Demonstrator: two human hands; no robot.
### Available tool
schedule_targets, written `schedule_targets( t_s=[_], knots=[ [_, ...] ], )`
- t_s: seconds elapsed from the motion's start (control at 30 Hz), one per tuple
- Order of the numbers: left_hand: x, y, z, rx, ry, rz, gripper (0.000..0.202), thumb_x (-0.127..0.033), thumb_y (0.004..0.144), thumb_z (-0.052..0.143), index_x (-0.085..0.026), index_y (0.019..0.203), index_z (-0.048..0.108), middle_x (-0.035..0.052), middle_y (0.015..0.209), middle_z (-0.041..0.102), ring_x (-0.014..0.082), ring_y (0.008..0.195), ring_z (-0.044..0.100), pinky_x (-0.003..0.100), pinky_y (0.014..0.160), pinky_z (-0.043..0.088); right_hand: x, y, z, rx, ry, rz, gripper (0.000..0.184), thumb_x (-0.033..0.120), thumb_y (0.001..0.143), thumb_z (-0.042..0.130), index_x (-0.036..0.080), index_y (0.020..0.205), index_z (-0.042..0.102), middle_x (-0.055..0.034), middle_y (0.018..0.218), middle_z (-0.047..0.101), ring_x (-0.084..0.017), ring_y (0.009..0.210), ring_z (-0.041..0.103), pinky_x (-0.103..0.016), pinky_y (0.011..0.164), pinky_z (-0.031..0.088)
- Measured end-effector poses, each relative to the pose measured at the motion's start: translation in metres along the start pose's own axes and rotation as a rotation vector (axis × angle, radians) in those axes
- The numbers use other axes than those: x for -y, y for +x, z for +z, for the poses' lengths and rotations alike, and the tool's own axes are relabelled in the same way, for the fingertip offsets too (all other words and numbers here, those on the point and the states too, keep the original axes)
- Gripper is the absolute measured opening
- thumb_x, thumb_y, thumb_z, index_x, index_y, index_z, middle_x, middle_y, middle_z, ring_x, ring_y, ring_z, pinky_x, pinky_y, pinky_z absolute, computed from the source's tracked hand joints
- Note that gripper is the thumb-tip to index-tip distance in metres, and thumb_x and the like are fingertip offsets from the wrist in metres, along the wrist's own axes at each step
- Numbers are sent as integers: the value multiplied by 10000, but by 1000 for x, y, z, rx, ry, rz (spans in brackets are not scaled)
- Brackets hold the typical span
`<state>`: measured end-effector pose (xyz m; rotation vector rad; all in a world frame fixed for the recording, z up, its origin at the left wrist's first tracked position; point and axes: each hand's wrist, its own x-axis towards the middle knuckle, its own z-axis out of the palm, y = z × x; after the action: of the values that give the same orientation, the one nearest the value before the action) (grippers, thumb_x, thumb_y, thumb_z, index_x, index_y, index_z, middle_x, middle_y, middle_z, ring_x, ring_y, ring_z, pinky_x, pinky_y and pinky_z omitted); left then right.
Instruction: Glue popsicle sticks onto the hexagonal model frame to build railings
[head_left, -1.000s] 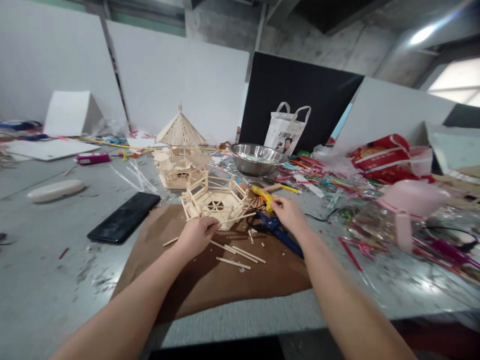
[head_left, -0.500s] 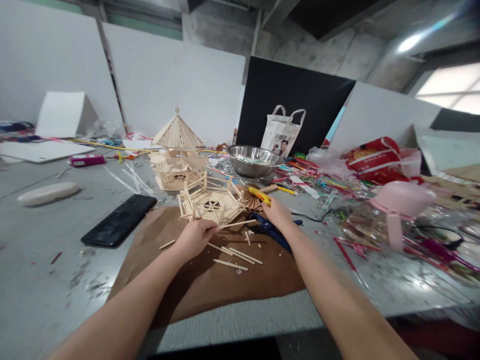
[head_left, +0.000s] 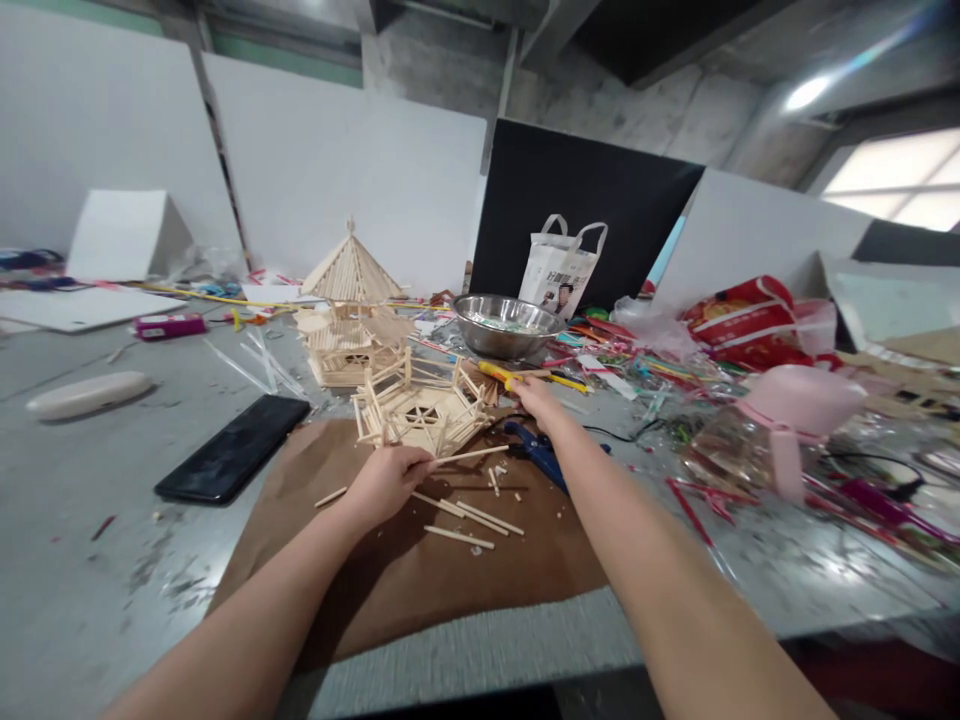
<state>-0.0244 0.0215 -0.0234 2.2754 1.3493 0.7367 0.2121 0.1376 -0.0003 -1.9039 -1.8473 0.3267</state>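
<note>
My left hand (head_left: 388,480) pinches a thin wooden stick (head_left: 472,454) that points right, just in front of a hexagonal frame of wooden sticks (head_left: 420,408) on a brown paper sheet (head_left: 420,560). My right hand (head_left: 537,399) reaches past the frame and closes on a yellow glue gun (head_left: 499,374) lying on the table. Blue-handled scissors (head_left: 538,452) lie under my right wrist. Several loose sticks (head_left: 465,520) are scattered on the paper near my left hand.
A finished stick pavilion (head_left: 349,310) stands behind the frame. A black phone (head_left: 223,461) lies left of the paper, a steel bowl (head_left: 506,325) behind. Right side holds a pink-lidded container (head_left: 780,420), red bags (head_left: 750,315) and coloured straws (head_left: 645,365). White boards line the back.
My right hand has moved away from me and a little left with the glue gun. My left hand has kept its pinch on the stick, shifting slightly.
</note>
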Motion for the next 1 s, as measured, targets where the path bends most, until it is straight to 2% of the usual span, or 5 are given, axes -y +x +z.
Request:
schedule_targets(
  t_s=[0.13, 0.27, 0.53, 0.73, 1.0],
  knots=[
    [-1, 0, 0, -4, 3, 12, 296, -290, 794, 367, -157, 668, 600, 17, 589, 584, 118, 564, 500, 203, 545, 343, -1, -10, -11, 79, -25, -42, 432, 412, 848, 243, 189, 976, 590, -32, 921, 641, -150, 759, 598, -249, 653, 437],
    [-4, -1, -2, -22, 26, 11, 283, -279, 791, 379, -157, 669, 604, 18, 602, 593, 115, 569, 504, 200, 546, 337, -22, -43, -29, 80, -157, -21, 418, 450, 768, 406, 155, 1004, 585, -125, 1090, 564, -273, 1011, 497, -381, 821, 367],
    [-8, -4, -4, -127, 10, -9, 281, -314, 794, 385, -161, 722, 609, 13, 619, 602, 113, 569, 511, 192, 538, 343, -67, -92, -49, 390, -371, -77, 934, 576, 491, 618, 168, 1275, 317, -154, 1337, 282, -327, 1215, 240, -489, 931, 231],
    [-11, -5, -3, -171, -121, -3, 259, -311, 782, 411, -156, 785, 618, 6, 676, 617, 108, 615, 523, 178, 577, 368, -67, -79, -56, 320, -479, -197, 665, 330, 545, 610, 164, 1171, 458, -121, 1119, 525, -264, 996, 486, -332, 812, 366],
    [-14, -6, -7, -278, -161, -39, 294, -352, 780, 401, -143, 774, 608, -7, 596, 564, 96, 548, 465, 186, 536, 346, -38, -92, -114, 347, -804, -393, 395, 264, 569, 516, 139, 935, 596, -121, 821, 597, -252, 787, 542, -320, 681, 386]
  ],
)
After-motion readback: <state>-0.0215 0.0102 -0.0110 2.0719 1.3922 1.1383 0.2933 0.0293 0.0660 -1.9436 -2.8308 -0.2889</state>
